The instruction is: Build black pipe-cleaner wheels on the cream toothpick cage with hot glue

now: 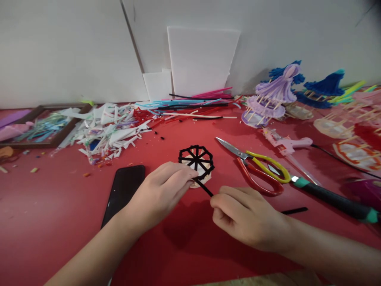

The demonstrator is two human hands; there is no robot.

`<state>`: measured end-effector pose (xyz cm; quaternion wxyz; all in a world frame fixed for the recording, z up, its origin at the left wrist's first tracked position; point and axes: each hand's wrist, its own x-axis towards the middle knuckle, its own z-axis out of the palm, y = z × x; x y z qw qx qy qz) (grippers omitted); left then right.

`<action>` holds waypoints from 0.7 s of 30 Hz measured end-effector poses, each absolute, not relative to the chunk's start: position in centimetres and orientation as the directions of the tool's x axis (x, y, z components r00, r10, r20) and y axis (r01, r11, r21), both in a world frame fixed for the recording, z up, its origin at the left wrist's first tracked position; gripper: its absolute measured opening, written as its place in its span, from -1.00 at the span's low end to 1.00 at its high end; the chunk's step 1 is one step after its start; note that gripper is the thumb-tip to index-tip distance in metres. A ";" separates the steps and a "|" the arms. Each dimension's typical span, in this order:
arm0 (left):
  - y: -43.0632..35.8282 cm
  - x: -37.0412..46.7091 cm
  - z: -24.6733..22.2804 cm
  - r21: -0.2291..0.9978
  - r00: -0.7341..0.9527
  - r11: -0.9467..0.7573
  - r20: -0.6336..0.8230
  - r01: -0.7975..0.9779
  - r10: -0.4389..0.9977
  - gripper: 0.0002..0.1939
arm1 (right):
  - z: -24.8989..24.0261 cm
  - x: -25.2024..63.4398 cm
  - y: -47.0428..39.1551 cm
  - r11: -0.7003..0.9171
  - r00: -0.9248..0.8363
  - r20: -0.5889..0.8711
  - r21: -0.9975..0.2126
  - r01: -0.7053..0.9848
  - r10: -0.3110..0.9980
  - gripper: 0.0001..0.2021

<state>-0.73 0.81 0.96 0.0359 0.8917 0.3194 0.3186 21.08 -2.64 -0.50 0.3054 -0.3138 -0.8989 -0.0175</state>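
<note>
The left hand (162, 190) rests on the red surface (59, 222) with its fingers curled, the fingertips pinching the near edge of a small pale disc (200, 169) that carries a wheel of black spokes and a black rim on top. The right hand (244, 216) has its grip closed on a thin black strip (204, 188), thumb and forefinger pinched at its near end; the strip runs up and away from that grip to the disc, meeting it just beside the left fingertips (whether it is already stuck to the disc cannot be told).

Just beyond the right grip, touching nothing, lie scissors (256, 167) with one red and one yellow handle, blades open. A dark tool with a green collar (333, 200) lies to the outer side of that hand, and another short black strip (294, 210) sits close by its wrist. A black phone (123, 192) lies face down against the outer side of the left hand. Farther off from both grips are a heap of white scraps (107, 131), a bundle of coloured strips (193, 104), white foam boards (202, 59) leaning on the wall, and purple and blue figures (276, 93)
</note>
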 end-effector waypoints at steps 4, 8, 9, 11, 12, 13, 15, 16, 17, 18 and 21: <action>0.7 -0.8 0.8 0.224 0.645 -0.826 0.531 0.518 0.549 -0.81 | -0.4 21.2 -2.6 0.818 -0.635 0.579 -0.101 0.566 0.511 -0.76; 0.9 -0.8 1.0 0.161 0.685 -0.824 0.482 0.544 0.546 -0.78 | 0.0 21.5 -2.2 0.827 -0.662 0.553 -0.090 0.556 0.506 -0.77; 0.9 -0.8 1.1 0.146 0.691 -0.825 0.479 0.546 0.542 -0.78 | 0.1 21.6 -2.1 0.825 -0.662 0.549 -0.095 0.557 0.510 -0.77; 1.0 -0.8 1.2 0.118 0.702 -0.834 0.485 0.539 0.522 -0.79 | 0.2 21.7 -1.8 0.821 -0.653 0.551 -0.108 0.561 0.519 -0.78; 1.0 -0.8 1.2 0.107 0.703 -0.837 0.493 0.536 0.513 -0.79 | 0.2 21.7 -1.7 0.820 -0.650 0.553 -0.113 0.561 0.521 -0.78; 1.0 -0.8 1.2 0.097 0.701 -0.839 0.504 0.535 0.505 -0.79 | 0.3 21.8 -1.6 0.819 -0.645 0.557 -0.118 0.562 0.523 -0.79; 1.0 -0.7 1.2 0.086 0.692 -0.837 0.521 0.540 0.500 -0.80 | 0.3 22.0 -1.5 0.817 -0.634 0.568 -0.125 0.563 0.525 -0.81; 1.0 -0.7 1.2 0.087 0.691 -0.838 0.522 0.539 0.499 -0.81 | 0.3 22.1 -1.5 0.819 -0.629 0.578 -0.127 0.560 0.520 -0.83; 1.0 -0.7 1.3 0.091 0.694 -0.841 0.522 0.533 0.496 -0.81 | 0.3 22.1 -1.5 0.823 -0.626 0.588 -0.125 0.555 0.512 -0.85; 0.9 -0.7 1.3 0.098 0.698 -0.847 0.520 0.523 0.492 -0.80 | 0.4 22.1 -1.5 0.828 -0.624 0.600 -0.121 0.548 0.501 -0.86; 0.8 -0.6 1.7 0.103 0.705 -0.860 0.529 0.499 0.472 -0.80 | 0.8 21.8 -1.8 0.841 -0.616 0.632 -0.109 0.530 0.470 -0.87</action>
